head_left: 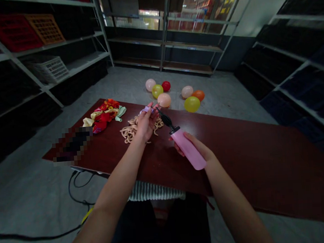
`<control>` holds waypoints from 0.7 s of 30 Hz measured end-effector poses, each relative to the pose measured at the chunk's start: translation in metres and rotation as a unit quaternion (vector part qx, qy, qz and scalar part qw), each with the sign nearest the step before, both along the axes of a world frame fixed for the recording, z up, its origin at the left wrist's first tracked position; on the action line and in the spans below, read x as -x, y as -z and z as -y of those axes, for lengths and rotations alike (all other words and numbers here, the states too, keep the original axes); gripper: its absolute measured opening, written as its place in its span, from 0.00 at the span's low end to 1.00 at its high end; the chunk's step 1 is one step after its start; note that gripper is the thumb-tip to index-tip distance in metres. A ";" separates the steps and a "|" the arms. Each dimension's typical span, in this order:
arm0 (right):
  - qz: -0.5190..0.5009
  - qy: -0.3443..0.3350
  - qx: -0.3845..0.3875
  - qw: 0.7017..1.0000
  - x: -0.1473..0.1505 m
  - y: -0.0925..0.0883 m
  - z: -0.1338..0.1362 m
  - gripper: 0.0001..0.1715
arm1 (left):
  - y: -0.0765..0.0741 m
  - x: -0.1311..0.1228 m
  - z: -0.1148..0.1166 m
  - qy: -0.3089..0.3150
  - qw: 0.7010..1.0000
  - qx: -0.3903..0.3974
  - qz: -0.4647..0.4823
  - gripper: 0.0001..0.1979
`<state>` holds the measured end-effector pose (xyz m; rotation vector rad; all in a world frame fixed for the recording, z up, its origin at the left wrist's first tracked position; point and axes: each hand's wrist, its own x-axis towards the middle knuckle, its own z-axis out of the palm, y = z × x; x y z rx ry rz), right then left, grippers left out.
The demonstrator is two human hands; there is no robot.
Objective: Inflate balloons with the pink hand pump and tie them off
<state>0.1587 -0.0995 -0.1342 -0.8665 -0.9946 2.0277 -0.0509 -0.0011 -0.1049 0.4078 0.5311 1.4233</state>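
Note:
My right hand (194, 148) is shut around a pink hand pump (188, 149), whose black nozzle (164, 119) tilts up and left. My left hand (147, 124) pinches a small limp lilac balloon (146, 110) at its fingertips, close to the nozzle tip. Whether they touch is hidden. Under my left hand lies a tangled heap of beige uninflated balloons (131, 129). Further left, a pile of red, orange, yellow and green deflated balloons (102, 116) sits on the dark red table (237, 156).
Several inflated balloons (173, 92) lie on the grey floor beyond the table's far edge. Metal shelves (42, 59) with crates stand on both sides and ahead. A pixelated patch (72, 145) covers the table's left end. Black cables (77, 184) run along the floor below the table's near edge.

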 end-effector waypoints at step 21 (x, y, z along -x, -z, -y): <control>0.072 -0.004 -0.013 0.997 0.009 -0.012 0.005 0.35 | 0.004 0.006 0.000 0.015 0.993 -0.069 -0.093 0.18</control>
